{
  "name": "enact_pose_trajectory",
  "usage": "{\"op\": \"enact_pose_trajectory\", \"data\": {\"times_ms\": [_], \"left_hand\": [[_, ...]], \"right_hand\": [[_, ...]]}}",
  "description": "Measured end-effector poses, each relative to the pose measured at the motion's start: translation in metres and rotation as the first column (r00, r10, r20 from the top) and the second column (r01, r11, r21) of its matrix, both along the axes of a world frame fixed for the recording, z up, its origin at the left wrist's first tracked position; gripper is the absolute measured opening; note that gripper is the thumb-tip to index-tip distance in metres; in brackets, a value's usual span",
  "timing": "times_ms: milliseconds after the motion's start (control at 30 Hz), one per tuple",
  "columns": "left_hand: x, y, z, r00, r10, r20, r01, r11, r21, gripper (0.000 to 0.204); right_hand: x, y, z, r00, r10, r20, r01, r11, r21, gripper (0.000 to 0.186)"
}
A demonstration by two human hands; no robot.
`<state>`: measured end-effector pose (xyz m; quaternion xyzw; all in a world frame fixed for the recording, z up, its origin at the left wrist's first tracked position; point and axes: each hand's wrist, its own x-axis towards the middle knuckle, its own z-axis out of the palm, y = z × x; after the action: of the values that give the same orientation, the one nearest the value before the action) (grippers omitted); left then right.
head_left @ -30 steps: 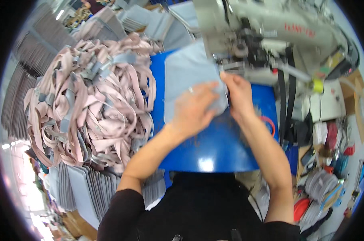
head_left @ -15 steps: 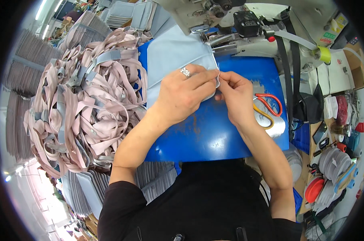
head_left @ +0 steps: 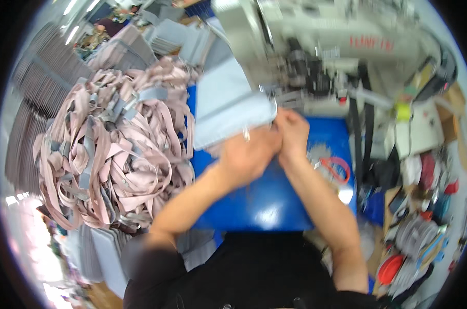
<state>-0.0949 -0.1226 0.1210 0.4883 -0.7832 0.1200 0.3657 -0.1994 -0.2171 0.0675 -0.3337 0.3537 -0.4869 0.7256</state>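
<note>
A pale blue-grey fabric panel (head_left: 228, 85) lies under the sewing machine (head_left: 316, 62), with a stitched, folded part at its near side. My left hand (head_left: 249, 157), blurred and wearing a ring, is closed just below the panel's near edge. Against its fingertips is my right hand (head_left: 294, 135), its fingers curled in beside the panel's right corner. Whatever the two hands pinch between them is too small and smeared to make out. Right of my right wrist, red-handled scissors (head_left: 337, 170) rest on the blue work surface (head_left: 264, 206).
At the left rises a big heap of pink straps (head_left: 125, 159) with grey tabs. Stacks of folded grey panels (head_left: 48, 69) stand behind it, and more grey panels (head_left: 97, 252) below. Cluttered shelving with a red round dish (head_left: 390, 269) is at the right.
Both hands have come off the panel's right edge toward me, still close together. The panel is turned, its near part now showing a folded band. My view has shifted, showing more of the machine.
</note>
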Motion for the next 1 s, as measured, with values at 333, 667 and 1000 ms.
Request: {"op": "enact_pose_trajectory", "data": {"times_ms": [333,667,1000], "left_hand": [[0.071,-0.021,-0.003,0.926,0.224,-0.305,-0.081,0.905,0.417,0.029],[0.069,-0.06,-0.037,-0.745,0.286,-0.603,0.412,0.908,-0.077,0.028],[0.053,0.029,-0.003,0.968,0.232,-0.097,-0.177,0.904,0.389,0.02]], "right_hand": [[-0.002,0.001,0.027,0.986,0.016,-0.168,-0.028,0.997,-0.074,0.018],[0.002,0.006,0.035,0.966,0.025,-0.258,-0.026,1.0,0.0,0.022],[-0.003,0.003,0.035,0.973,0.141,-0.182,-0.132,0.989,0.062,0.023]]}}
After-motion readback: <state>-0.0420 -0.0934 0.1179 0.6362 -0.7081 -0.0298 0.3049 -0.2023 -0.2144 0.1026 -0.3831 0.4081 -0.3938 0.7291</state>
